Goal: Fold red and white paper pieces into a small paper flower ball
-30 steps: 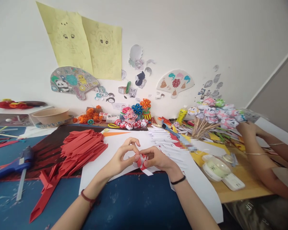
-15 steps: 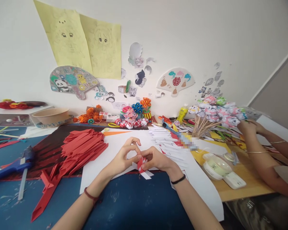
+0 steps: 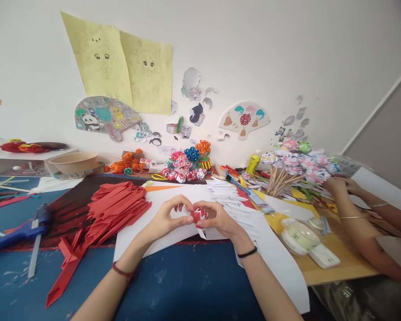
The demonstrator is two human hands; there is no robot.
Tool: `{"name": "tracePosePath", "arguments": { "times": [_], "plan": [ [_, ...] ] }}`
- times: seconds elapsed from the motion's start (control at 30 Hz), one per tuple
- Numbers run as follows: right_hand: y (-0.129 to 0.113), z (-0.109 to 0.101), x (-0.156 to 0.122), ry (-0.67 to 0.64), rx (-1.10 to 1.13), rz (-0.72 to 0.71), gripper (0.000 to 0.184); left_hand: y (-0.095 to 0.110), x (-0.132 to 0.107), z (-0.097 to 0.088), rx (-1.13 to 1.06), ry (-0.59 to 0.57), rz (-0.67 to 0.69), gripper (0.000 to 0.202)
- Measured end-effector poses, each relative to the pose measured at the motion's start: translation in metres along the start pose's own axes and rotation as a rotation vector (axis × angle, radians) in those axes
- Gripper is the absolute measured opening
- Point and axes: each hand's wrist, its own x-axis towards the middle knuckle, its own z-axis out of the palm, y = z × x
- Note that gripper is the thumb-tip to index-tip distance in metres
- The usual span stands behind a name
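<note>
Between both my hands is a small red-and-white folded paper ball [image 3: 199, 216], with a white strip end hanging below it. My left hand [image 3: 173, 215] pinches its left side between thumb and fingers. My right hand [image 3: 219, 218] grips the right side, fingertips over the top and thumb at the front. Under and behind the hands lies a large white paper sheet [image 3: 133, 240]. To the left is a pile of folded red paper strips [image 3: 116, 207]. Folded white paper strips [image 3: 234, 207] lie in a row to the right.
A blue glue gun [image 3: 36, 225] lies at the left. Several red-and-white paper balls [image 3: 180, 176] sit at the back beside small flower pots. At right are a bunch of paper flowers [image 3: 297, 160], a plastic jar [image 3: 299, 236], a white case [image 3: 324, 255] and another person's hands [image 3: 341, 187].
The paper piece has turned and now looks rounder, its strip end pointing downward. Both hands have shifted to cup it from either side. The view has tilted slightly.
</note>
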Motion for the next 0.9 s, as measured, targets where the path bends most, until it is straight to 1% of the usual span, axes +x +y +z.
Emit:
{"name": "tracePosePath", "arguments": {
  "times": [0.13,0.2,0.33,0.4,0.5,0.63,0.77,0.9],
  "plan": [
    [0.001,-0.001,-0.001,0.038,0.018,0.015,0.045,0.004,0.0,0.0,0.07,-0.033,0.111,0.036],
    [0.002,-0.002,-0.001,0.067,0.035,0.01,0.045,0.002,0.0,0.002,0.107,-0.024,0.133,0.035],
    [0.003,-0.004,0.0,0.107,-0.015,-0.043,0.048,-0.004,-0.003,0.013,0.238,0.069,0.106,0.016],
    [0.003,-0.004,0.0,0.12,-0.048,-0.05,0.05,-0.006,-0.004,0.019,0.285,0.098,0.109,0.014],
    [0.005,-0.004,0.001,0.128,-0.019,-0.023,0.045,-0.007,-0.004,0.025,0.319,0.166,0.1,0.015],
    [0.007,-0.003,0.002,0.105,0.096,0.045,0.042,-0.005,-0.004,0.025,0.295,0.242,0.055,0.017],
    [0.008,-0.002,0.001,0.04,0.163,0.108,0.046,-0.004,-0.004,0.022,0.218,0.246,0.001,0.016],
    [0.007,-0.003,0.0,0.006,0.16,0.149,0.046,-0.002,-0.003,0.02,0.14,0.251,-0.048,0.017]
  ]
}}
